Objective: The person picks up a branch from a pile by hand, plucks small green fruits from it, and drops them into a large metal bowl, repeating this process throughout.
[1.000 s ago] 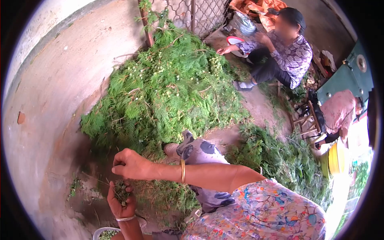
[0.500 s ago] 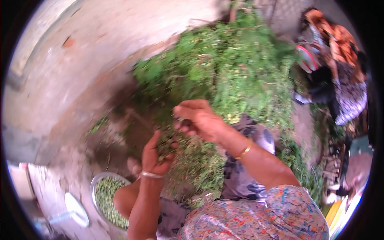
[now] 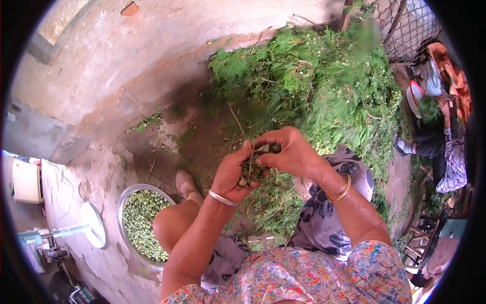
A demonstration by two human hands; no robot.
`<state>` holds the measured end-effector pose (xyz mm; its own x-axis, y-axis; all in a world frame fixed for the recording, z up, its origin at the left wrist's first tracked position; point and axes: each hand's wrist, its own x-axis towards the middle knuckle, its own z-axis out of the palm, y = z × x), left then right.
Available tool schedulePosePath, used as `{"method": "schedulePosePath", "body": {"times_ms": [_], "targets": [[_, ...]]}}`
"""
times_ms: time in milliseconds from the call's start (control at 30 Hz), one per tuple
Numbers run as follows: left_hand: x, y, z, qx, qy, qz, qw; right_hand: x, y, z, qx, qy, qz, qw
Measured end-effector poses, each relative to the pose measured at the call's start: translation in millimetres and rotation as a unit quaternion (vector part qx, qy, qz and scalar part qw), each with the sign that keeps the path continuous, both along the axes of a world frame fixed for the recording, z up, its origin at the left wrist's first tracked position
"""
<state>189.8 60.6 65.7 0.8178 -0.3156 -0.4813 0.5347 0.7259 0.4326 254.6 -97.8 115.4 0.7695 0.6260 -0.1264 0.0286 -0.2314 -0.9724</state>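
Observation:
A thin bare twig [image 3: 236, 119] bearing a cluster of small greenish cones [image 3: 244, 181] is held in my left hand [image 3: 230, 175], its fingers curled round the cluster and its thumb against the stem. Close beside it, touching the twig near the left thumb, my right hand [image 3: 293, 152] is closed in a pinch. Small round cones show dimly in the curl of its fingers. Below and left of my hands stands a metal basin [image 3: 121, 205] holding many small green cones [image 3: 147, 223].
A large heap of green conifer branches [image 3: 314, 81] lies ahead against the wall. Loose sprigs [image 3: 263, 207] cover the ground between my legs. A white fan [image 3: 93, 225] stands at the left. Another person [image 3: 445, 126] sits at the right with a red-rimmed bowl [image 3: 414, 99].
My head view has shifted, and the scene sits lower and sharper. My right hand has come down and closer to my left, now meeting at the twig. The left hand keeps its hold.

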Motion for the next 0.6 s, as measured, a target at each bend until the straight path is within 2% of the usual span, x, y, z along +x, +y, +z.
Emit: {"method": "schedulePosePath", "body": {"times_ms": [100, 200, 300, 367, 467, 600], "targets": [[-2, 1, -6, -0.005, -0.002, -0.008, 1.000, 0, 0, -7, -0.039, 0.031, 0.052, 0.997], [-2, 2, -2, -0.018, -0.004, 0.009, 1.000, 1, 0, -5, -0.031, 0.013, 0.037, 0.999], [-2, 3, 8, -0.005, -0.018, 0.019, 1.000, 6, -3, -1, 0.034, 0.020, -0.021, 0.999], [-2, 4, 5, -0.002, -0.022, 0.019, 1.000, 9, -4, -5, 0.049, 0.087, -0.046, 0.994], [-3, 5, 4, 0.017, -0.038, 0.018, 0.999, 7, -2, 2, 0.018, 0.134, -0.057, 0.989], [-4, 5, 7, 0.049, -0.051, 0.012, 0.997, 7, -2, -5, 0.017, 0.141, -0.047, 0.989]]}}
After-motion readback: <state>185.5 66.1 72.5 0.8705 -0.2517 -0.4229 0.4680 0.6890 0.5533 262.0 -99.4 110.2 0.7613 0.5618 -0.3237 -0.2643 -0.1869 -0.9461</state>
